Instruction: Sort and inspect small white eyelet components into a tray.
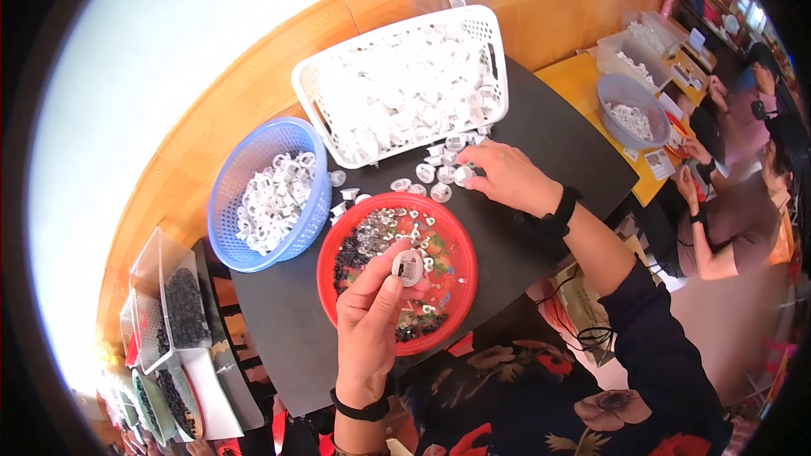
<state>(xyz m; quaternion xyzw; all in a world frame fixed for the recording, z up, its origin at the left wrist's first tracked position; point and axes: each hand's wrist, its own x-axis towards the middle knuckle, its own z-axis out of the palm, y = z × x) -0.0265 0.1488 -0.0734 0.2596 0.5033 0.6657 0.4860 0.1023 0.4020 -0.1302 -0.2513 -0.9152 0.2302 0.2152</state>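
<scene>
Between the thumb and fingers of my left hand (367,321) is a white round plastic piece (408,267), held up over a red round tray (469,287). Small black, clear and white parts (363,241) lie in that tray. Farther right, my right hand (515,179) is closed, its thumb and fingertips on another white round piece (463,175). That piece is at the edge of a loose group of similar white pieces (425,173) on the dark table (557,131).
Behind the group stands a white basket (300,84) heaped with white pieces. A blue basket (221,241) of white parts is at left. Clear bins (152,287) with black parts stand lower left. At right, other people sit by a yellow table (566,80) with a grey basin (629,97).
</scene>
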